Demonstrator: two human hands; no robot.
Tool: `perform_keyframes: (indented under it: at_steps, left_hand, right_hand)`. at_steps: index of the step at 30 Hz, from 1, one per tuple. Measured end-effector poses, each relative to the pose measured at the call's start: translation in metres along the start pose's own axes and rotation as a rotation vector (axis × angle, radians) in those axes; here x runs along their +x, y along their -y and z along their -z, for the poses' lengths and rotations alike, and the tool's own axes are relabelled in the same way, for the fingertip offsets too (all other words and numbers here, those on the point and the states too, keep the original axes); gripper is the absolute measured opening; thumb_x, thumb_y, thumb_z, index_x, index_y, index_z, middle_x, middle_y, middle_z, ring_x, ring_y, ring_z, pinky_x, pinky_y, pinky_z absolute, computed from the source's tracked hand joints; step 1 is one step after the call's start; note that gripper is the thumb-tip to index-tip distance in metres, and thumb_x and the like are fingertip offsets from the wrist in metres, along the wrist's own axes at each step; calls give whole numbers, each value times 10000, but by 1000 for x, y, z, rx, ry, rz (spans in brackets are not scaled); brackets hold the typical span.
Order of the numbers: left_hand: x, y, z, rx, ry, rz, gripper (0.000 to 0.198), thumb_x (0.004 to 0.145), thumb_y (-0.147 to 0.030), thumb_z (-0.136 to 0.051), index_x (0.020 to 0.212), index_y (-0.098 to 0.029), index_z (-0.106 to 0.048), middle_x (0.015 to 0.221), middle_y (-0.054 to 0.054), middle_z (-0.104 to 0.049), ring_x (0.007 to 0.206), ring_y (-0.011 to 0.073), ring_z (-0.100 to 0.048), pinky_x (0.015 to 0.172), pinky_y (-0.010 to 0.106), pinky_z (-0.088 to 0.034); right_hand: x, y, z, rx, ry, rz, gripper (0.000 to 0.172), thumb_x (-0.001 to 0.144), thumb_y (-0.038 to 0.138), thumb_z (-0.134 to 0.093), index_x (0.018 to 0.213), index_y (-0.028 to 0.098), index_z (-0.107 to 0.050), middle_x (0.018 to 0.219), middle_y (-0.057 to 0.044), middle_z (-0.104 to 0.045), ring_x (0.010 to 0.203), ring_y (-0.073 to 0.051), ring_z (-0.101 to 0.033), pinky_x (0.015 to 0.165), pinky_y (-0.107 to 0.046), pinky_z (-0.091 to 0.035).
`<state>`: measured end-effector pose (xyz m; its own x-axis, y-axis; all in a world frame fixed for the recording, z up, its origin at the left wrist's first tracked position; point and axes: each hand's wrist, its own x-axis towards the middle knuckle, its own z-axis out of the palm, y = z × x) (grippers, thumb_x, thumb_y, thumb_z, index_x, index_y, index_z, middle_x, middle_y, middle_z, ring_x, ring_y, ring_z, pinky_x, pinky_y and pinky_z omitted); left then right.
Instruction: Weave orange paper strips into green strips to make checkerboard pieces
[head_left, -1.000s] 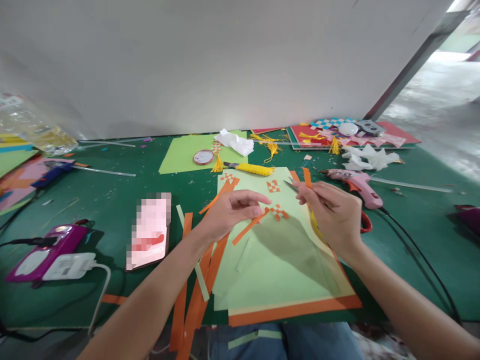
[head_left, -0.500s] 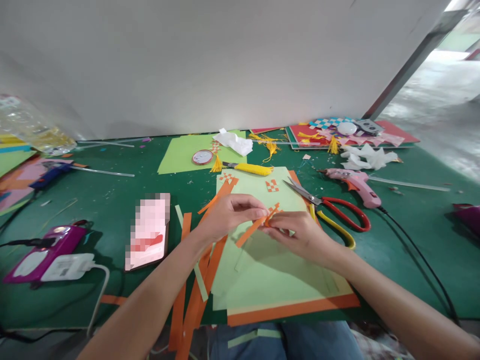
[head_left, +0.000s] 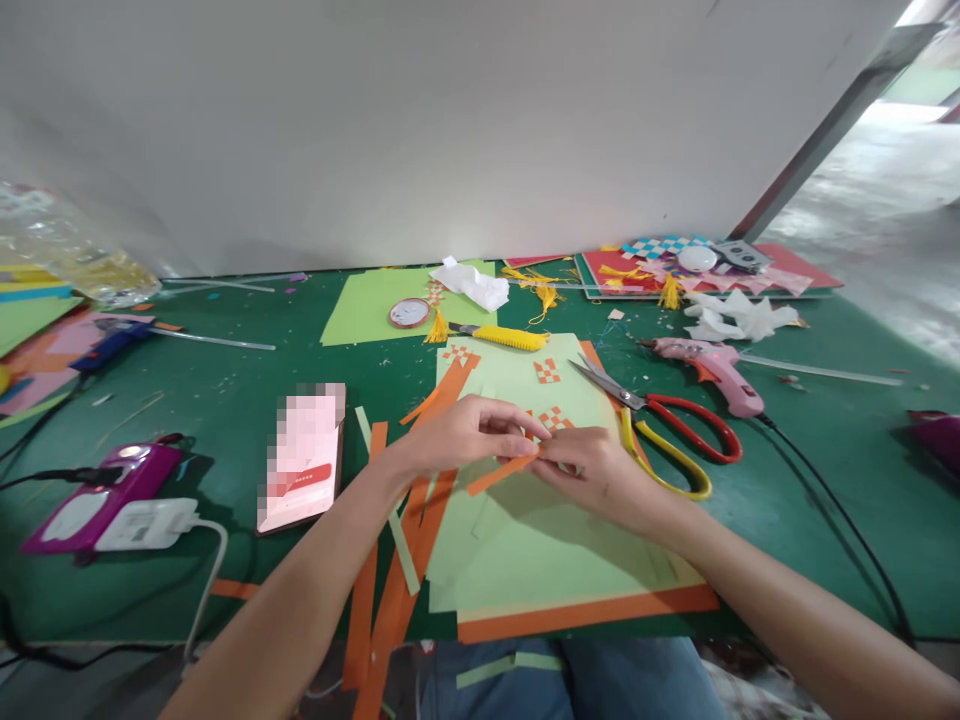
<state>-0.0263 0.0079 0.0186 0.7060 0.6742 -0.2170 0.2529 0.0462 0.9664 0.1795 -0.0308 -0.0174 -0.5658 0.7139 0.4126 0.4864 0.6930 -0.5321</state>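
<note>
My left hand (head_left: pixel 476 432) pinches an orange paper strip (head_left: pixel 501 474) between thumb and fingertips, above the stack of pale green paper sheets (head_left: pixel 555 560). My right hand (head_left: pixel 596 468) meets it from the other side, its fingers closed on the strip's other end, which is mostly hidden by the fingertips. Just behind the hands lies a small orange-and-white checkered paper piece (head_left: pixel 555 418). Another checkered piece (head_left: pixel 547 371) rests farther back on the sheets. Longer orange paper strips (head_left: pixel 405 560) lie under and beside my left forearm.
Scissors (head_left: pixel 637 402) with red and yellow handles lie open right of my hands. Beyond them is a pink glue gun (head_left: pixel 709 370) with its cord. A yellow cutter knife (head_left: pixel 510 337) lies behind the sheets. Leftward are a phone (head_left: pixel 304 460) and a purple power strip (head_left: pixel 97 500).
My hands have come closer together, and the fingertips now cover more of the strip. Its upper end no longer sticks up between them. The view has shifted slightly.
</note>
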Motion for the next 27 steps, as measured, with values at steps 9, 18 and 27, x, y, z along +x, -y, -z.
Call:
perform_keyframes:
  at_steps: [9,18,27]
  left_hand:
    - [-4,-6,10,10,4,30,192,811,-348,-680,841,-159,-676,797,7,-656,751,129,-569,710,247,-414]
    - [-12,-3,24,-714,-70,-349,195,738,-289,-785,723,-167,-634,494,-64,-452,489,64,-404,523,187,-336]
    - [-13,-17,13,-28,348,75,82,793,-243,-714,819,-169,-690,711,2,-675,636,103,-607,591,196,-435]
  right_hand:
    - [1,3,7,124,47,-190,315,932,338,-536,688,163,-633,580,23,-564,509,-80,-465,509,-207,-370]
    - [-2,29,-5,382,359,202,228,908,293,-585,1042,166,-720,1073,-79,-730,1104,-206,-616,965,-344,-491]
    - [-2,26,8,491,246,-189,253,926,231,-521,787,160,-721,744,-32,-721,679,-137,-660,633,-247,-523]
